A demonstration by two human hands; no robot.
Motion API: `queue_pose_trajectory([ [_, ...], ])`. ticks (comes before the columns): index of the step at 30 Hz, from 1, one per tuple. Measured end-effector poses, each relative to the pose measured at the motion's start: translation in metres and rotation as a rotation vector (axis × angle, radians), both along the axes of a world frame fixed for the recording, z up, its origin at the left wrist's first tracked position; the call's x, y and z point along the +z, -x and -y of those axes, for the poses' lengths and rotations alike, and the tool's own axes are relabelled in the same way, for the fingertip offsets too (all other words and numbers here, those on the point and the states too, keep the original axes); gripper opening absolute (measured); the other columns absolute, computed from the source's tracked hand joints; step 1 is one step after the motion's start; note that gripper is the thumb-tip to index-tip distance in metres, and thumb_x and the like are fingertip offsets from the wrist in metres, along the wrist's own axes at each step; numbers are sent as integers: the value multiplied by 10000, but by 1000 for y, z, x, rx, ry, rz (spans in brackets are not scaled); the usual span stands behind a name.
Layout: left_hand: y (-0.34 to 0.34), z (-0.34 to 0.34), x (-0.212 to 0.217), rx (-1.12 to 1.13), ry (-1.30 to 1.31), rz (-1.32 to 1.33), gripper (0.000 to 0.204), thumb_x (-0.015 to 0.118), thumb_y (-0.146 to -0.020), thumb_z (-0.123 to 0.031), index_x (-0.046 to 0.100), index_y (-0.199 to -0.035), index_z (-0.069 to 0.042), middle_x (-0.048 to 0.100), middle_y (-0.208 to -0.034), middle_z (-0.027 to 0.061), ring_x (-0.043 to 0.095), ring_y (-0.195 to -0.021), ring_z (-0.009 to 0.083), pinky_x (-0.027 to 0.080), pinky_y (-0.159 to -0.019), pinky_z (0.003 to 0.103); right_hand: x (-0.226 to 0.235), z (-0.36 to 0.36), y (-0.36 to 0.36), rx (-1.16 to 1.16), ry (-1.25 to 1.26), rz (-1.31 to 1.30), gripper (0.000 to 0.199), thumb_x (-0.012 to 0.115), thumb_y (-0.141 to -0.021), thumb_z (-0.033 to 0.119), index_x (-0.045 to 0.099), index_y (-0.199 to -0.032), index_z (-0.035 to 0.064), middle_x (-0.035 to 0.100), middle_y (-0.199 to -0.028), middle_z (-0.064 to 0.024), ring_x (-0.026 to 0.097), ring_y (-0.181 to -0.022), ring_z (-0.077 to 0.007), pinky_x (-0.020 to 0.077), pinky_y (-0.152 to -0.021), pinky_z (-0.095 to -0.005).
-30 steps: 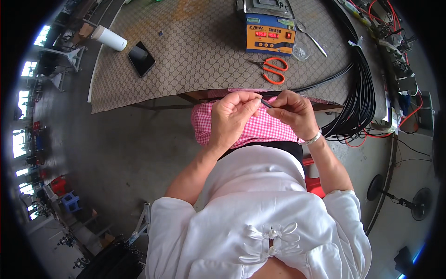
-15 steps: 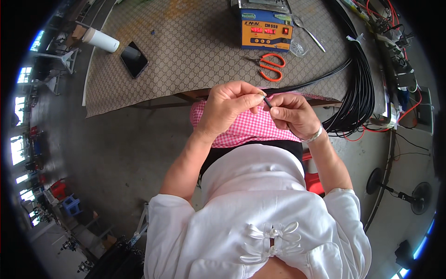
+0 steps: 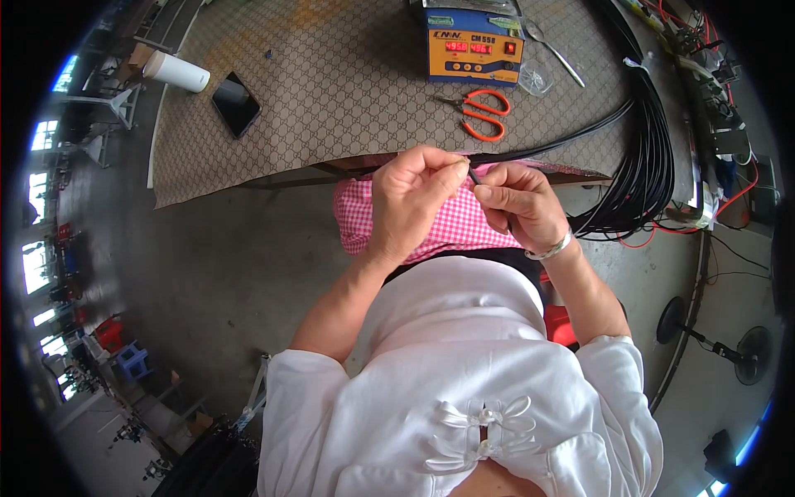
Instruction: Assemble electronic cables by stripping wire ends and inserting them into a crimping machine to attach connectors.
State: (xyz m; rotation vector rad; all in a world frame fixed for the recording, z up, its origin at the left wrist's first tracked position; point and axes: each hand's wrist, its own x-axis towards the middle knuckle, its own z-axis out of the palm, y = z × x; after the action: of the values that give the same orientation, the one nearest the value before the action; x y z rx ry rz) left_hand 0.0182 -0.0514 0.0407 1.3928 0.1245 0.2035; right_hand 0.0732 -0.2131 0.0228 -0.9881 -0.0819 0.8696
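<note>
Over my lap, just off the table's near edge, both hands meet at the end of a thin black cable (image 3: 474,176). My right hand (image 3: 523,203) grips the cable between thumb and fingers. The thumb and forefinger of my left hand (image 3: 418,192) are pinched at the cable's tip; what lies between them is too small to make out. A bundle of similar black cables (image 3: 650,157) is tied near its top and hangs over the table's right side, with several strands running left toward my hands. Orange-handled snips (image 3: 484,114) lie on the table beyond my hands.
On the patterned tabletop (image 3: 331,108) stands a blue and orange soldering-type control box (image 3: 474,54) with a red display. Beside it are a small clear dish (image 3: 536,79) and a spoon (image 3: 556,56). A phone (image 3: 237,104) and white tumbler (image 3: 176,72) sit at left. A fan (image 3: 749,354) stands right.
My left fingertips have closed further over the cable's tip, hiding the bit that showed before. My right hand has shifted slightly left along with the cable. The view has moved a little.
</note>
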Motion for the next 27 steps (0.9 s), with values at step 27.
queue_pose_trajectory([
  [27, -22, 25, -11, 142, 177, -56, 60, 549, -800, -48, 561, -840, -4, 547, -697, 30, 494, -642, 71, 410, -637, 206, -8, -3, 6, -188, -52, -82, 66, 613, -802, 63, 565, -776, 25, 554, -655, -20, 481, -479, -84, 374, -421, -203],
])
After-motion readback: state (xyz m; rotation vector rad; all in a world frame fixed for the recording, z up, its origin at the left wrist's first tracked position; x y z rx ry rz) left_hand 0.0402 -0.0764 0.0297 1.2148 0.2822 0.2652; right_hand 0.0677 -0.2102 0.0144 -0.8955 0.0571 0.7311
